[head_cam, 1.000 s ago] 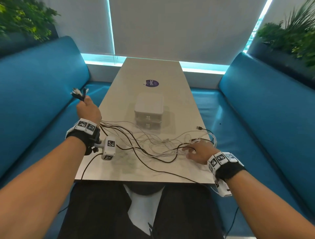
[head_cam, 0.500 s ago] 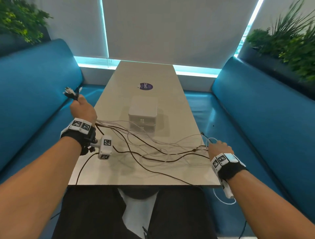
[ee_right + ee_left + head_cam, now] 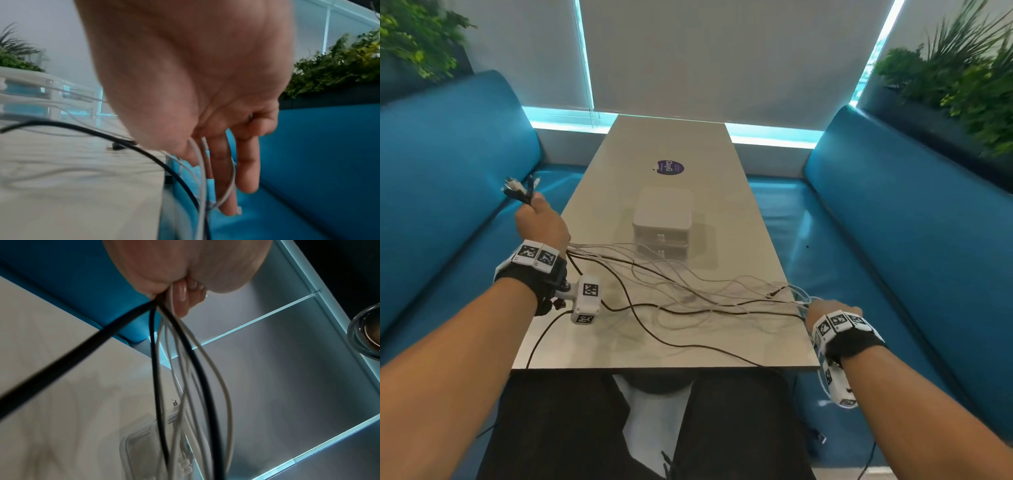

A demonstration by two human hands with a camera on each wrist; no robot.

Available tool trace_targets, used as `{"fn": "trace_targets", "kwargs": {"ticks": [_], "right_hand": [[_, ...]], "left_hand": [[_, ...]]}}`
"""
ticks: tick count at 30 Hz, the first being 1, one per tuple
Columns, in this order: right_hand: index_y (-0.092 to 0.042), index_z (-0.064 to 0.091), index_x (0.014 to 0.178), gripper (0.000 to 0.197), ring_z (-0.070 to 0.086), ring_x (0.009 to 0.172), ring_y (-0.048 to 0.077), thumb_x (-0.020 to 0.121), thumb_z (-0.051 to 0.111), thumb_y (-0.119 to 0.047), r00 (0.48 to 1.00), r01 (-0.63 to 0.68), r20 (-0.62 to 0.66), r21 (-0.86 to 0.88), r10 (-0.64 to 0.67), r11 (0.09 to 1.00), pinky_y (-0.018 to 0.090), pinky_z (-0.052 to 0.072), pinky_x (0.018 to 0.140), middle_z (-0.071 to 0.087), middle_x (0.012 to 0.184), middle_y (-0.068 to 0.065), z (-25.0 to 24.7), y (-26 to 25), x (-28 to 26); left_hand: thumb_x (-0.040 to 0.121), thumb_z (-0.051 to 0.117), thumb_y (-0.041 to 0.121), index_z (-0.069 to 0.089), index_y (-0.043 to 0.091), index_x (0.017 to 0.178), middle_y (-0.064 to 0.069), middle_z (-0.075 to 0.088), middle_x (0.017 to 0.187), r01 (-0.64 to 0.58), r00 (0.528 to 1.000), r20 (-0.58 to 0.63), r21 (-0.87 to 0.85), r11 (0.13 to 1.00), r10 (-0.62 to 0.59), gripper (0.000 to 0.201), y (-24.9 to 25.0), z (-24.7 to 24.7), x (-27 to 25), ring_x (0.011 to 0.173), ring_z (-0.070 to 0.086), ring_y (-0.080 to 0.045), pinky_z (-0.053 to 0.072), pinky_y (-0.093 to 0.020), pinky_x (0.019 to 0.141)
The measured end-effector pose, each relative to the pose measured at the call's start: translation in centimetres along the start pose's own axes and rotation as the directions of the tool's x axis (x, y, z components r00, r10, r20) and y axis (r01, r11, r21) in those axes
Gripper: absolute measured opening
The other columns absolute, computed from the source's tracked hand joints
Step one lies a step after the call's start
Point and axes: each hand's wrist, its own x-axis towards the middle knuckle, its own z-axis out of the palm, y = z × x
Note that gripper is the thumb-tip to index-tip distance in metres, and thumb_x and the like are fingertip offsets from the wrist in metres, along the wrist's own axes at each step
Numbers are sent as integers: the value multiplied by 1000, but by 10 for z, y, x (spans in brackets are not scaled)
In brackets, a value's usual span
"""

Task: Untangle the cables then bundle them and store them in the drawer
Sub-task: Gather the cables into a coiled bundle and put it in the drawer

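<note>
Several black and white cables [image 3: 688,301] stretch across the near half of the table [image 3: 671,137]. My left hand [image 3: 541,219] is raised at the table's left edge and grips a bunch of cable ends, their plugs [image 3: 517,188] poking out above the fist. The left wrist view shows my fingers [image 3: 180,293] curled round the cables [image 3: 185,369]. My right hand [image 3: 832,308] is at the table's right edge, where the strands converge. White cables [image 3: 201,170] run out from under its thumb side, and the other fingers [image 3: 246,162] point straight down. The white drawer unit [image 3: 662,219] stands mid-table with its drawers closed.
A purple sticker [image 3: 670,168] lies beyond the drawer unit. Blue sofa benches flank the table on the left [image 3: 448,171] and right [image 3: 893,222], with plants [image 3: 962,78] behind them. One black cable [image 3: 544,329] hangs over the table's near edge toward my lap.
My right hand slid from the cable pile on the table to the right edge, drawing the strands out straighter. The left hand kept its grip, raised at the left.
</note>
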Motion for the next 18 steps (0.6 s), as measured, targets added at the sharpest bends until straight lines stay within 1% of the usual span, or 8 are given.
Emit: {"fn": "trace_targets", "kwargs": {"ticks": [3,5,9,11,13,14,16,18], "right_hand": [[-36,59,107,22,65,95,22,88,52,-27,996,-2,-89,35,5,999,38,41,87,67,98,-4,-8,-2,-4],[-29,54,118,34,62,103,26,84,55,-27,992,79,-104,57,-73,995,39,43,89,64,111,0,-17,-11,-7],[-24,40,141,71,48,120,30,77,67,-41,947,303,-145,107,-286,947,42,44,100,43,133,8,-39,-41,-16],[-26,37,145,85,43,127,28,72,74,-50,906,423,-129,216,-403,880,42,43,104,36,137,7,-51,-59,-22],[-28,38,146,87,42,129,22,72,74,-57,851,525,-175,308,-496,793,41,41,106,37,137,2,-63,-83,-32],[-28,40,144,84,44,126,19,74,71,-62,815,579,-236,341,-529,741,40,41,106,40,134,0,-70,-96,-38],[-28,45,140,76,50,115,12,78,64,-67,741,672,-357,401,-569,623,37,45,101,45,127,-5,-87,-123,-53],[-24,48,138,71,52,109,9,81,65,-64,663,748,-435,420,-609,514,34,47,98,49,126,-6,-103,-151,-68]], "left_hand": [[90,35,56,61,9,112,-28,65,117,-9,1000,19,2,1000,9,58,-2,6,-4,103,64,-48,55,-60,88],[88,34,59,60,12,111,-27,66,116,-16,999,30,12,1000,16,59,-3,11,-7,102,65,-46,55,-59,88],[90,34,57,60,12,104,-26,68,109,-37,998,50,-12,999,37,54,7,15,-18,95,66,-44,57,-56,84],[96,36,51,58,9,105,-21,67,92,-21,995,99,-66,998,28,48,18,16,-26,79,64,-40,59,-46,72],[102,39,43,56,8,104,-5,53,70,9,984,177,-150,989,18,39,25,20,-34,57,54,-21,52,-31,52],[103,40,40,54,13,96,2,46,63,12,976,216,-180,984,27,31,28,21,-38,49,48,-13,48,-28,49],[102,43,39,48,22,85,8,41,55,15,950,306,-227,974,57,24,32,22,-44,43,42,-9,44,-32,53],[103,44,38,46,23,84,9,42,53,17,928,365,-235,972,72,24,37,21,-52,44,44,-8,48,-32,55]]}}
